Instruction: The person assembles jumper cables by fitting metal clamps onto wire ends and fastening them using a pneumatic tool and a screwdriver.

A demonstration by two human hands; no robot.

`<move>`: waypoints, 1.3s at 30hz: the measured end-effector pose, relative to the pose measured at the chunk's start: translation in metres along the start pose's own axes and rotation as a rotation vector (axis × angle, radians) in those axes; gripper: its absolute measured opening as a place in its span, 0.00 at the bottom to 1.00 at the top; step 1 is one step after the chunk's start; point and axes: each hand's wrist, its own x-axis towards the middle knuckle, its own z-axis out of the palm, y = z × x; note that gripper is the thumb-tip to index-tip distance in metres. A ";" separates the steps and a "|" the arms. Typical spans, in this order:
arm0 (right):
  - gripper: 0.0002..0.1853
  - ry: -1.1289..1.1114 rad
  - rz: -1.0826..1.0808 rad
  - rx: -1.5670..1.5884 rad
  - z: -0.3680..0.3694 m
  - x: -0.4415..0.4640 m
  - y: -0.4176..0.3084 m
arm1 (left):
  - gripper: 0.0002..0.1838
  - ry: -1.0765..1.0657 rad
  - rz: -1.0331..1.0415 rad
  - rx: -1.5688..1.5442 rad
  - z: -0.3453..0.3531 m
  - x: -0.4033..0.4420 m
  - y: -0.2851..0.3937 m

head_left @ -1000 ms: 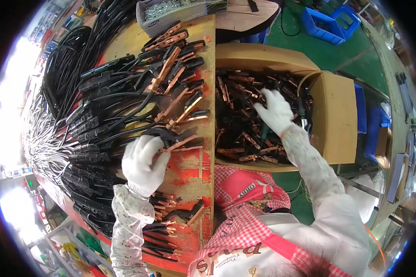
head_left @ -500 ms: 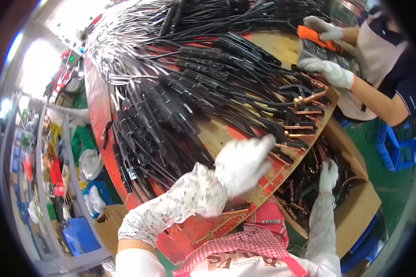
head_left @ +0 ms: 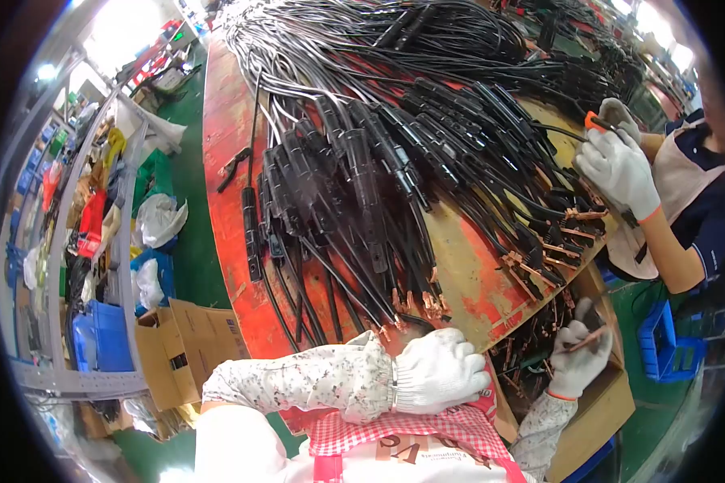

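Note:
My left hand (head_left: 439, 369), in a white knit glove, is closed with its fingers curled, low over the table's front edge; what it holds, if anything, is hidden. Copper cable ends (head_left: 427, 304) lie just behind it. Over the cardboard box (head_left: 604, 402) my right hand (head_left: 578, 358), also gloved, is closed on a copper-coloured clamp piece (head_left: 586, 340). Dark clamp parts (head_left: 532, 342) fill the box below. Black cables with black handles (head_left: 362, 161) fan across the red and yellow table (head_left: 475, 266), copper jaws (head_left: 560, 249) showing at the right edge.
Across the table's right corner, a co-worker's gloved hands (head_left: 620, 165) hold something orange (head_left: 594, 121). A blue crate (head_left: 670, 346) stands on the green floor at the right. On the left are a loaded shelf (head_left: 97, 241) and an open carton (head_left: 189, 346).
The view has swung, bringing in the shelves and co-worker. My left hand has left the cable ends for the table's front edge. My right hand has lifted a copper piece from among the box's parts.

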 end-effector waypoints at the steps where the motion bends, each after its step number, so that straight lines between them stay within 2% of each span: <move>1: 0.21 -0.058 0.027 -0.085 0.013 0.000 0.013 | 0.10 0.011 -0.004 0.002 -0.001 -0.005 0.000; 3: 0.23 -0.114 0.139 -0.208 0.031 0.001 0.040 | 0.10 -0.019 -0.073 0.100 -0.005 -0.015 -0.002; 4: 0.24 -0.036 0.190 -0.250 0.047 -0.001 0.054 | 0.12 -0.023 -0.074 0.134 -0.011 -0.019 -0.010; 5: 0.16 0.045 0.198 -0.406 0.072 -0.013 0.067 | 0.14 -0.031 -0.129 0.177 -0.025 -0.022 -0.015; 7: 0.16 -0.115 0.343 -0.612 0.077 -0.011 0.076 | 0.20 0.050 -0.204 0.406 -0.041 -0.030 -0.034; 9: 0.14 -0.193 0.212 -0.907 0.088 -0.012 0.090 | 0.24 0.130 -0.281 0.541 -0.051 -0.041 -0.062; 10: 0.11 -0.233 0.160 -0.995 0.085 -0.009 0.096 | 0.25 0.035 -0.340 0.549 -0.067 -0.044 -0.068; 11: 0.10 -0.236 0.170 -0.989 0.076 -0.005 0.103 | 0.23 0.013 -0.371 0.651 -0.065 -0.053 -0.086; 13: 0.10 -0.251 0.189 -1.056 0.081 -0.007 0.103 | 0.21 -0.055 -0.244 0.773 -0.079 -0.057 -0.099; 17: 0.10 -0.256 0.172 -1.096 0.076 -0.007 0.108 | 0.19 -0.006 -0.187 0.813 -0.085 -0.053 -0.105; 20: 0.10 -0.256 0.076 -1.067 0.067 -0.006 0.113 | 0.16 0.040 -0.137 0.860 -0.090 -0.046 -0.107; 26: 0.09 -0.256 0.134 -1.009 0.069 -0.010 0.105 | 0.11 0.074 -0.004 0.933 -0.101 -0.030 -0.110; 27: 0.09 -0.261 0.132 -1.024 0.068 -0.010 0.105 | 0.11 0.066 -0.002 0.935 -0.108 -0.028 -0.107; 29: 0.09 -0.256 0.144 -1.022 0.074 -0.013 0.103 | 0.14 0.312 -0.033 0.758 -0.131 -0.025 -0.095; 31: 0.09 -0.258 0.150 -1.026 0.074 -0.011 0.105 | 0.17 0.335 -0.034 0.741 -0.143 -0.023 -0.093; 33: 0.08 -0.271 0.062 -1.046 0.061 -0.007 0.110 | 0.20 0.391 -0.070 0.745 -0.146 -0.017 -0.093; 34: 0.09 -0.271 0.049 -1.050 0.056 -0.005 0.111 | 0.10 0.424 -0.087 0.799 -0.148 -0.008 -0.086; 35: 0.09 -0.273 0.042 -1.048 0.053 -0.004 0.112 | 0.10 0.435 -0.097 0.873 -0.144 -0.001 -0.085; 37: 0.09 -0.284 0.003 -1.067 0.051 -0.002 0.112 | 0.18 0.373 -0.202 0.778 -0.140 0.007 -0.075; 39: 0.09 -0.277 0.014 -1.040 0.056 -0.005 0.112 | 0.15 0.404 -0.221 0.763 -0.138 0.010 -0.089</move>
